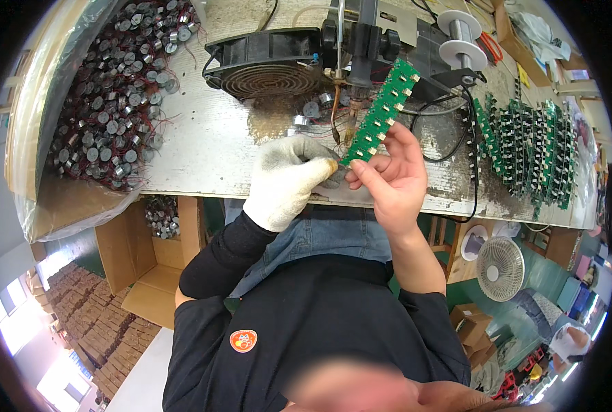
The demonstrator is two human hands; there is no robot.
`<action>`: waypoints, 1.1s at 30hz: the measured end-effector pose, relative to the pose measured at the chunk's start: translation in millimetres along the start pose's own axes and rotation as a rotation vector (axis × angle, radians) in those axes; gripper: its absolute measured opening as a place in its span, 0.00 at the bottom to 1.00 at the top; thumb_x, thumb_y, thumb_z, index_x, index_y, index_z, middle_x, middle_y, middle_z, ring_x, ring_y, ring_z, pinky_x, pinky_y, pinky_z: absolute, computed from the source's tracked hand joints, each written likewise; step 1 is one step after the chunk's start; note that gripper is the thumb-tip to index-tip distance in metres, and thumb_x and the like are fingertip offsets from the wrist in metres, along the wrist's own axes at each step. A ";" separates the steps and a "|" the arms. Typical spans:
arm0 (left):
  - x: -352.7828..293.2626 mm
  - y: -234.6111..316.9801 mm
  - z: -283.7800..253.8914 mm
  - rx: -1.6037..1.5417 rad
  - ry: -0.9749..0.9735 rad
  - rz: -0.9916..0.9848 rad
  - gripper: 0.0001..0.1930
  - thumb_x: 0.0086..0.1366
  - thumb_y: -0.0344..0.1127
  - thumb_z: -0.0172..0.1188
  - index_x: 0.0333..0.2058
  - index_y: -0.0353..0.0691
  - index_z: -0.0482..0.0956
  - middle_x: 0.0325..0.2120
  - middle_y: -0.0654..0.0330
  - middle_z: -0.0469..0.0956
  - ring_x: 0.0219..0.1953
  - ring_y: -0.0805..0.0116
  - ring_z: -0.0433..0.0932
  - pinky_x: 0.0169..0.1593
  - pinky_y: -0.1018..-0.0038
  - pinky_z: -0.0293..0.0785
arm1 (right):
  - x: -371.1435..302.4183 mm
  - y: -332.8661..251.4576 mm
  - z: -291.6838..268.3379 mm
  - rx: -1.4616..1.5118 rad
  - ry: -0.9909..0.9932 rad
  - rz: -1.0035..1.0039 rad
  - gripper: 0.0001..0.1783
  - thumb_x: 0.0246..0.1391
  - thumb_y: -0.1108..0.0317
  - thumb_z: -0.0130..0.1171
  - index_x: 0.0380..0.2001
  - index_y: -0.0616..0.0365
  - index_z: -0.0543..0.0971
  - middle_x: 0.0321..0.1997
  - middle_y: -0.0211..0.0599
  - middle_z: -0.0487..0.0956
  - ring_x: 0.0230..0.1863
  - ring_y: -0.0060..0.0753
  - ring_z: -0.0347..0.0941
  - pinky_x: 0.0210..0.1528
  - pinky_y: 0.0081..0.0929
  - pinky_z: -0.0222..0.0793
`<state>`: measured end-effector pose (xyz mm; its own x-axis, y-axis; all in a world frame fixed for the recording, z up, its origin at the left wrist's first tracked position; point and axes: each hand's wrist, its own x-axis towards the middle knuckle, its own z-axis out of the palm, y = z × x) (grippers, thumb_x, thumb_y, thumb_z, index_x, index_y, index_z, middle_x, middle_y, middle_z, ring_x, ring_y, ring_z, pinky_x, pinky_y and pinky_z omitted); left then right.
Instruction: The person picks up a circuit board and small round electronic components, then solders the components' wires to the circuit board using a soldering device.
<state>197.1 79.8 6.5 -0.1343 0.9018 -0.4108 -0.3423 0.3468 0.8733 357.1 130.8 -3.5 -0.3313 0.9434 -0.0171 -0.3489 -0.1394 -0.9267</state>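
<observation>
A long green circuit board strip [381, 113] with a row of pale connectors slants up from my hands. Bare and closed, my right hand [398, 182] pinches it near its lower end between thumb and fingers. My left hand [285, 178], in a white glove, has thumb and forefinger pressed together at that lower end; whatever they hold is hidden. Just behind the strip stands an upright soldering iron [351, 127], and beside it a thin solder feed tube [337, 96] points down. A few small round motors [311, 110] lie on the bench behind my left hand.
Small motors with red wires [117, 103] are heaped at the left. A black fan [268, 65] and a solder spool [459, 42] stand at the back. Rows of green boards [536, 151] fill the right side. A black cable [475, 158] crosses the bench's front edge.
</observation>
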 end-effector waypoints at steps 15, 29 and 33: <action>-6.2 2.5 7.0 0.019 0.072 -0.009 0.08 0.59 0.31 0.63 0.30 0.31 0.79 0.24 0.63 0.78 0.26 0.80 0.73 0.29 0.81 0.70 | -4.5 2.1 -1.4 0.030 -0.012 0.015 0.33 0.47 0.88 0.55 0.58 0.64 0.59 0.51 0.49 0.70 0.31 0.30 0.78 0.26 0.20 0.76; -7.9 -0.7 12.7 0.205 0.171 0.214 0.07 0.60 0.29 0.60 0.31 0.29 0.78 0.25 0.59 0.79 0.27 0.76 0.77 0.32 0.79 0.74 | -2.7 0.6 1.0 0.039 -0.021 0.024 0.33 0.47 0.87 0.56 0.56 0.65 0.57 0.52 0.48 0.67 0.31 0.31 0.78 0.28 0.21 0.77; -8.2 1.2 12.5 0.244 0.170 0.231 0.06 0.60 0.28 0.60 0.31 0.29 0.78 0.25 0.58 0.79 0.27 0.76 0.77 0.32 0.79 0.74 | -2.2 -1.3 2.0 0.043 -0.018 0.028 0.33 0.47 0.88 0.56 0.56 0.65 0.57 0.51 0.48 0.67 0.31 0.31 0.78 0.28 0.21 0.77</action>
<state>209.4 76.0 14.2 -0.3418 0.9148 -0.2154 -0.0559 0.2090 0.9763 356.6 128.3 -1.5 -0.3574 0.9333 -0.0356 -0.3768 -0.1790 -0.9088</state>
